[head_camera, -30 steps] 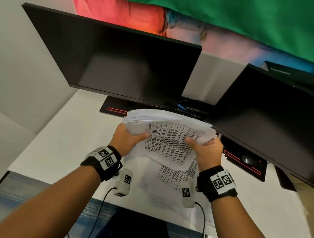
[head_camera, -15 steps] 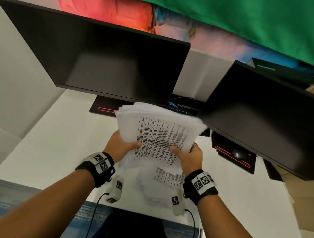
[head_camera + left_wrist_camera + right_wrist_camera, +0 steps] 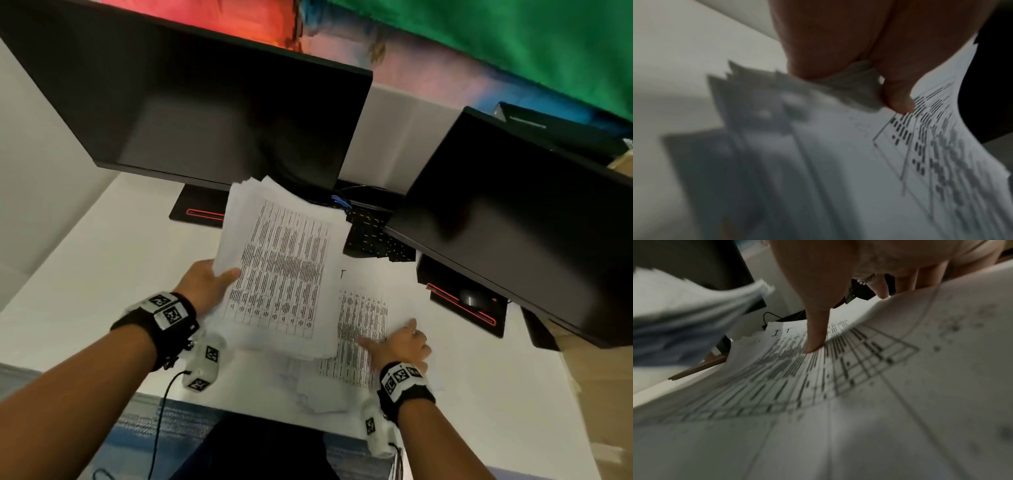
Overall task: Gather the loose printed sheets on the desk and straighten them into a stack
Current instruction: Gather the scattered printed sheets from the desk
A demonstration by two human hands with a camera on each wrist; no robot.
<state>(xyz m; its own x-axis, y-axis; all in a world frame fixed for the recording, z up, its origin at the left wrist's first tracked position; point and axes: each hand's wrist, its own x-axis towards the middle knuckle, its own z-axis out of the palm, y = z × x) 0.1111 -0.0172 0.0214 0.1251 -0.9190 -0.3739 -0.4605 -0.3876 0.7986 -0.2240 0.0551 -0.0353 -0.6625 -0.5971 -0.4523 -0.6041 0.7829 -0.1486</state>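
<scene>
Left hand (image 3: 205,287): we grasp the gathered bundle of sheets (image 3: 284,267) at its left edge, thumb on top, fingers beneath; in the left wrist view the thumb (image 3: 898,100) pinches a fanned, uneven edge. The bundle is held tilted, raised off the desk (image 3: 102,274), its far corners splayed rather than flush.

Right hand (image 3: 402,342): released, fingers straight and spread, laid flat on the loose sheets (image 3: 363,325) that lie on the desk to the right of the bundle. In the right wrist view one fingertip (image 3: 813,347) presses the printed table of the top sheet.

Step in hand, as we judge it: gathering, partly done. One lot is collected, another lies on the desk, and faint further sheets lie nearer us by the desk edge. The next move calls for sliding or lifting the desk sheets under the palm and joining them to the bundle, then tapping the edges square.

Materials: thin white paper, limp, bowing under its own weight; dense black tabular print in ruled grids. Desk white, smooth and matte.

Surroundings: two dark monitors, far left (image 3: 191,102) and right (image 3: 513,219); a black keyboard (image 3: 373,236) between them, just beyond the sheets.
</scene>
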